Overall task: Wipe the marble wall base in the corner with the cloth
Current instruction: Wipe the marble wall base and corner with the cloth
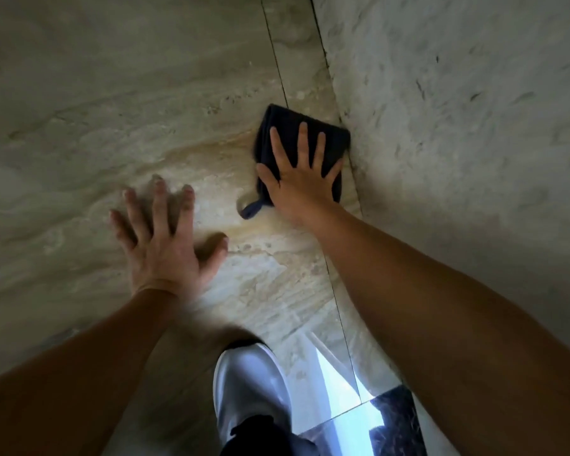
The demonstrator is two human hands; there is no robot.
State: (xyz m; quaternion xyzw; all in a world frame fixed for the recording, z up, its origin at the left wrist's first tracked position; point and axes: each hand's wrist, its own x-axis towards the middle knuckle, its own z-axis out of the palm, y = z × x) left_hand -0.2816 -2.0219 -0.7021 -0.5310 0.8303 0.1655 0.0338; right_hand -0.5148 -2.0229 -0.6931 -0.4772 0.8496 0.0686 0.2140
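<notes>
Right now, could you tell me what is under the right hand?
Under the right hand lies a folded dark blue cloth, pressed flat on the marble wall beside the corner seam. Its loop hangs free. The marble beneath the cloth is covered.

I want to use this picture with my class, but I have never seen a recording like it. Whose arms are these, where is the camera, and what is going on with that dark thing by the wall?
There is no machine here: a person wears one wide-angle camera on the head, so you look forward and down along their own bare arms. The right hand lies flat, fingers spread, on a folded dark cloth, pressing it against beige marble close to the corner seam where a paler, greyer marble wall meets it. A small loop hangs from the cloth's near edge. The left hand rests open on the bare marble beside it and holds nothing; it looks slightly blurred. At the bottom you see a white shoe and a glossy floor reflecting light.
</notes>
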